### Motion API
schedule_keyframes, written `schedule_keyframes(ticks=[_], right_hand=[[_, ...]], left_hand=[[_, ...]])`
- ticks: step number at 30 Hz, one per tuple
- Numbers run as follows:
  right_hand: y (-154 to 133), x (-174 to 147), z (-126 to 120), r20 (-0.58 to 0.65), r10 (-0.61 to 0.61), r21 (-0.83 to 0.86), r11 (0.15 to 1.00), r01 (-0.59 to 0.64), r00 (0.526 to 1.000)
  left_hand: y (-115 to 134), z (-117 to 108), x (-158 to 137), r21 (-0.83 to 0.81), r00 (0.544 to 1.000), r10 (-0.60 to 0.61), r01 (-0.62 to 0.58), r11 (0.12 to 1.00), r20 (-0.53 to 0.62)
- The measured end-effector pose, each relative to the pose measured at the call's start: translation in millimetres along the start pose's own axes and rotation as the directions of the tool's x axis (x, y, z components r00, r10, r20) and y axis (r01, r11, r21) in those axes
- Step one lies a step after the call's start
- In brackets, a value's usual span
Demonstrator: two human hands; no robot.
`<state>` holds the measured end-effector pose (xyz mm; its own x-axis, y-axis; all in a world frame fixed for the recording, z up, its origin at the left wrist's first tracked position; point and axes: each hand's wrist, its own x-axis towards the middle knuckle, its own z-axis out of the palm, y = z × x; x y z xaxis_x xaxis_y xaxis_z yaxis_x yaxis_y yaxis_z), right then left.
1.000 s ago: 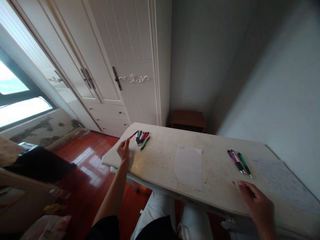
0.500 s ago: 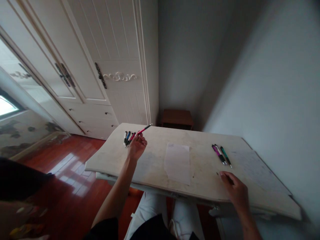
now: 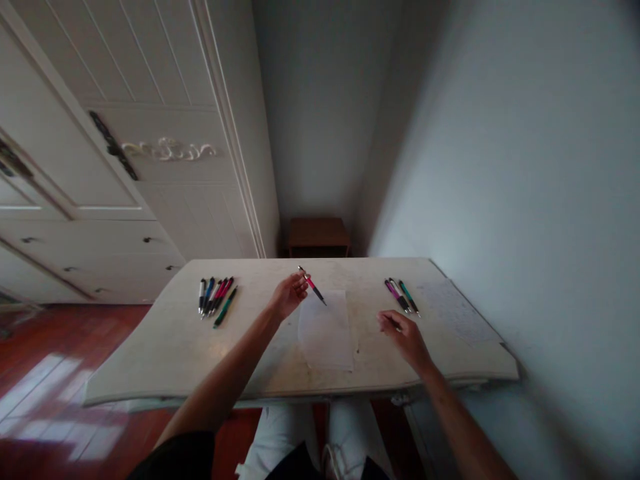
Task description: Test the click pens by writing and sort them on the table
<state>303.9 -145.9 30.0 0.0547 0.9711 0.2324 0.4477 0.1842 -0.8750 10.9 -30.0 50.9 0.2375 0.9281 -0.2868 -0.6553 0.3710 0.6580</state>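
Observation:
My left hand point(image 3: 290, 295) is pinched round a red pen point(image 3: 314, 287) with a black grip, held slanting above the top of a sheet of white paper point(image 3: 327, 337). The pen's tip points down to the right. To the left of that hand lies a group of several pens point(image 3: 215, 297) in white, blue and red, with a green pen point(image 3: 226, 307) at its right side. My right hand point(image 3: 400, 330) is closed over the table, right of the paper; whatever is inside its curled fingers is hidden. Just beyond it lie a purple pen point(image 3: 395, 295), a white one and a green one point(image 3: 409, 298).
The pale table point(image 3: 165, 353) has a worn surface. A sheet with faint writing point(image 3: 460, 310) lies at its right end, beside the wall. A brown wooden stool or small table point(image 3: 320, 232) stands beyond the far edge, and a white wardrobe point(image 3: 200, 207) is at the left.
My left hand has moved with the red pen from the left pen group toward the paper, and the pen's tip has swung downward. My view has turned right. My right hand stays closed.

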Motion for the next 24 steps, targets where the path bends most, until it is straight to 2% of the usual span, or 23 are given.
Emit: schedule_keyframes(ticks=[3, 5, 9, 14, 18, 24], right_hand=[[-8.4, 28.5, 34.9, 0.177, 0.001, 0.111, 0.994, -0.021, 0.984], [-7.3, 50.4, 57.6, 0.247, 0.006, 0.128, 0.991, -0.039, 0.969], [-0.5, 90.7, 87.6, 0.233, 0.020, 0.100, 0.994, -0.045, 0.972], [1.7, 117.6, 101.9, 0.319, 0.036, 0.239, 0.964, -0.117, 0.947], [3.2, 121.2, 107.1, 0.318, 0.151, 0.299, 0.921, -0.250, 0.936], [5.3, 126.0, 102.1, 0.245, 0.097, 0.271, 0.949, -0.164, 0.965]], left_hand=[[-5.1, 1.9, 13.5, 0.003, 0.999, -0.016, 0.016, 1.000, -0.034], [-8.4, -1.6, 20.6, -0.004, 0.998, -0.011, 0.010, 1.000, -0.067], [-11.1, -15.6, 27.7, -0.026, 0.993, 0.041, -0.044, 0.999, -0.111], [-12.1, -26.7, 28.0, 0.008, 0.981, 0.190, -0.190, 0.982, -0.034], [-17.4, -25.2, 26.3, 0.031, 0.970, 0.233, -0.232, 0.972, -0.067], [-24.5, -19.6, 20.8, 0.126, 0.962, 0.253, -0.240, 0.962, -0.098]])
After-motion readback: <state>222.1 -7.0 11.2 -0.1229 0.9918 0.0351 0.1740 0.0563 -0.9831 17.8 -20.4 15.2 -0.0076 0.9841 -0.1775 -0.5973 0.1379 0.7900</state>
